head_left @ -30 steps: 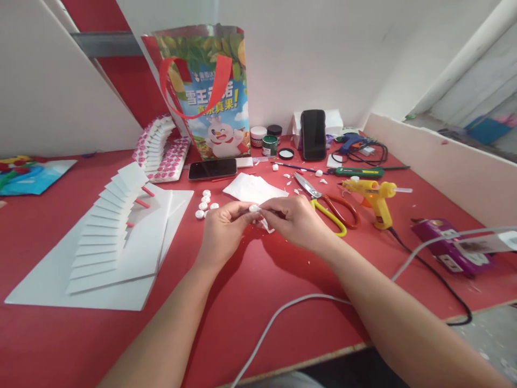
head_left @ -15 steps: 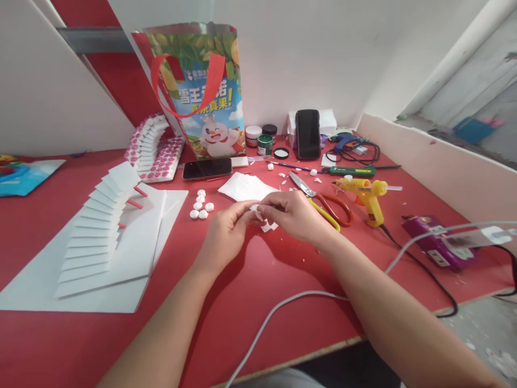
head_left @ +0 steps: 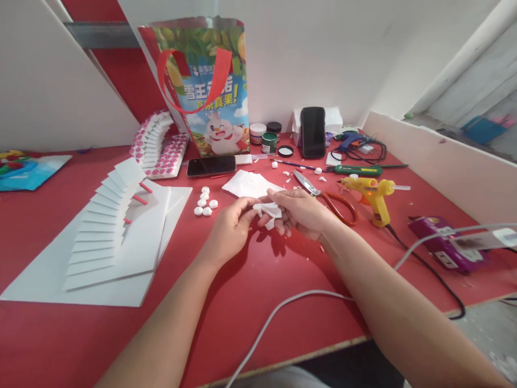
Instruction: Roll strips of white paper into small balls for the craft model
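Over the middle of the red table (head_left: pixel 250 280) my left hand (head_left: pixel 230 226) pinches a small white round piece (head_left: pixel 257 207) at its fingertips. My right hand (head_left: pixel 301 213) faces it palm-up, fingers loosely curled under white paper scraps (head_left: pixel 272 213) that it holds. The two hands touch at the fingertips. Several more small white round pieces (head_left: pixel 204 203) lie in a cluster just left of my left hand. A white folded sheet (head_left: pixel 248 184) lies just behind both hands.
White foam-board steps (head_left: pixel 109 226) lie at left. Scissors (head_left: pixel 327 196), a yellow glue gun (head_left: pixel 374 194) and a purple box (head_left: pixel 444 245) sit at right. A phone (head_left: pixel 211 165), a printed bag (head_left: pixel 210 91) and paint jars (head_left: pixel 266 137) stand behind. A white cable (head_left: pixel 283 312) crosses the front.
My right hand has turned from palm-down to palm-up, with the white scraps now lying in its fingers. The left hand has kept its pinch on the round piece.
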The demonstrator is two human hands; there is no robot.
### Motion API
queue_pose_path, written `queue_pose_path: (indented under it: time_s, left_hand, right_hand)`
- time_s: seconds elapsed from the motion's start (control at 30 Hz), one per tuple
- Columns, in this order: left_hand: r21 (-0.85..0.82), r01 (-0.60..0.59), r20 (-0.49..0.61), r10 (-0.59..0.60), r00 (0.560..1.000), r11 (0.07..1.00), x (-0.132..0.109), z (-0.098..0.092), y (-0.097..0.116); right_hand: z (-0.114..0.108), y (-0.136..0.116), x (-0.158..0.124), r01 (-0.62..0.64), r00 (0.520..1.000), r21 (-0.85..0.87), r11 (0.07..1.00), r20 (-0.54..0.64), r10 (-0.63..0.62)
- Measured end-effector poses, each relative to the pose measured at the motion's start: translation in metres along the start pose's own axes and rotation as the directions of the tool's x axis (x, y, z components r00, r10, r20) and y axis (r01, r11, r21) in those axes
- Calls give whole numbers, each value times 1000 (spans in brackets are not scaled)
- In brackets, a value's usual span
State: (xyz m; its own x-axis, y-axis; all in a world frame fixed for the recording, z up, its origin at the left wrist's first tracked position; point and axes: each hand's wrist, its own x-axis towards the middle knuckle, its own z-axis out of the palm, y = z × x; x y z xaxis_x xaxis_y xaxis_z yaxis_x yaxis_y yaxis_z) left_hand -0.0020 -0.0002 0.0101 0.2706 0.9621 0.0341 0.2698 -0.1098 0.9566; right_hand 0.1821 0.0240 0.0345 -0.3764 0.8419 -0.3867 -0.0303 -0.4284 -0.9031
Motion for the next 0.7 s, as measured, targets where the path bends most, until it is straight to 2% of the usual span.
queue_pose_path:
  time_s: [0.2, 0.4, 0.53, 0.7]
  left_hand:
    - [53, 1, -12, -1, 1000, 999, -1, 0, 0]
    - [-8, -3, -10, 3, 1000, 1000, 0, -1, 1]
    - [-86, 5, -53, -10, 999, 996, 1, 0, -1]
    - [-194, 5, -80, -21, 997, 981, 3, 1, -1]
  right_hand:
    - [2, 3, -2, 28, 998, 37, 999, 48, -29]
    - [5, 0, -3, 63, 998, -73, 995, 24, -62]
    - [8, 0, -4, 183, 982, -237, 954, -6, -190]
    - [11, 5, -3, 240, 933, -532, 812, -105, -345]
